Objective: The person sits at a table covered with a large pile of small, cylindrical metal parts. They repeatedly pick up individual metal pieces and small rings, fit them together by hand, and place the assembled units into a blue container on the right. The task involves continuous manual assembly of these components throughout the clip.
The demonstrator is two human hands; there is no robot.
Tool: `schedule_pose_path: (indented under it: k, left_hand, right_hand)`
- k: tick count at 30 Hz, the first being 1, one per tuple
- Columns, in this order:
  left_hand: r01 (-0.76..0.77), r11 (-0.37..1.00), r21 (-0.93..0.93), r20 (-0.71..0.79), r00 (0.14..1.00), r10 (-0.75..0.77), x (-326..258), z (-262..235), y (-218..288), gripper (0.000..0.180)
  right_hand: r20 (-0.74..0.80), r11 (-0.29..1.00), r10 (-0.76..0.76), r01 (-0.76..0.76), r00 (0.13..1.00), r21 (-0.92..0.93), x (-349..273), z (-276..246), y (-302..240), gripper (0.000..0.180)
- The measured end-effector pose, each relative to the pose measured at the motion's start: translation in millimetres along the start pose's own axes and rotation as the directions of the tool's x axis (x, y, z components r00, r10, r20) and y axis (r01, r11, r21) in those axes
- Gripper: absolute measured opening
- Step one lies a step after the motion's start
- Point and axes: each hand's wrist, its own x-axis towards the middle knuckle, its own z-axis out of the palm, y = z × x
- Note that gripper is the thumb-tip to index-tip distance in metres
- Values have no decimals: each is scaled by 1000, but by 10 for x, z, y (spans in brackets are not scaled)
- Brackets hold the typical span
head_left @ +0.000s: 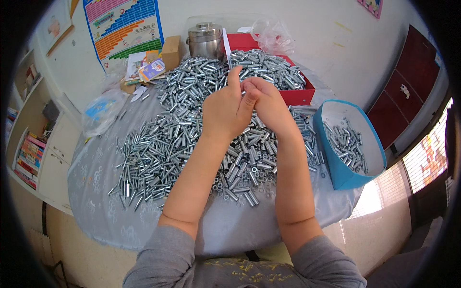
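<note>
My left hand (224, 111) and my right hand (267, 104) are raised together above the middle of a round table, fingertips meeting. They pinch a small silver metal piece (243, 88) between them; most of it is hidden by my fingers. Beneath and around both hands spreads a big heap of silver metal bolts and sleeves (168, 144), with loose nuts near the front edge. A blue box (343, 175) to the right of my right forearm holds several of the same silver pieces.
A red box (300, 96) heaped with silver pieces sits behind my hands. A steel pot (205, 41), a cardboard box (170, 52), papers and plastic bags (102, 111) lie at the table's back and left. The grey tablecloth (96, 192) hangs over the front edge. A dark red cabinet (408, 86) stands right.
</note>
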Motion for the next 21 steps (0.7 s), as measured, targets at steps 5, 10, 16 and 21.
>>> schedule_pose_path:
  k: [5,10,16,21]
  left_hand:
    - [25,997,-80,19,1000,-23,110,-57,62,83]
    - [349,679,-646,297,934,-197,298,-38,-140,92]
    - [235,901,-364,240,959,-153,102,-228,-151,86]
    - [210,949,-234,299,945,-136,56,-396,-152,88]
  right_hand:
    - [55,996,-50,45,997,76,22,-55,-16,20]
    - [79,953,-197,172,977,250,-16,-46,-134,18]
    - [49,985,-152,156,987,-78,-3,-31,-174,21]
    - [53,983,-174,176,983,-48,-25,84,-115,17]
